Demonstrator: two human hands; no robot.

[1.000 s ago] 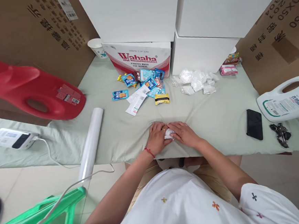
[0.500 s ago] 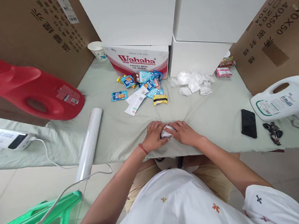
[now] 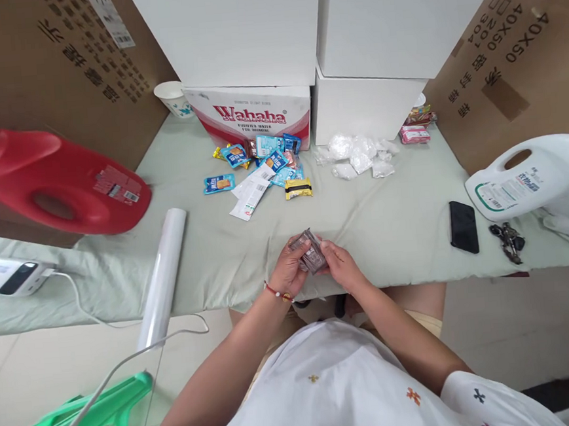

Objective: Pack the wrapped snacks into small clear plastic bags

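Note:
A small brown snack packet [image 3: 312,255] in shiny wrapping is held up near the front edge of the table, tilted. My left hand [image 3: 290,265] grips its left side, with the thumb lying across the front. At its right edge, my right hand [image 3: 340,262] pinches it between thumb and fingers. What is inside the wrapper cannot be made out. Beyond my hands lie a yellow snack packet [image 3: 298,188], a white paper strip [image 3: 250,199] and several blue snack packets [image 3: 219,183].
Crumpled clear plastic bags [image 3: 359,154] lie before white boxes [image 3: 365,105]. A black phone [image 3: 463,227], keys [image 3: 508,242] and a white jug [image 3: 532,177] are at right. At left are a red jug [image 3: 80,183], a white roll [image 3: 164,275] and a cable [image 3: 76,292].
The packet, earlier mostly covered by both hands on the tabletop, is now lifted and turned so its brown face shows. My left hand has rolled over, thumb on top.

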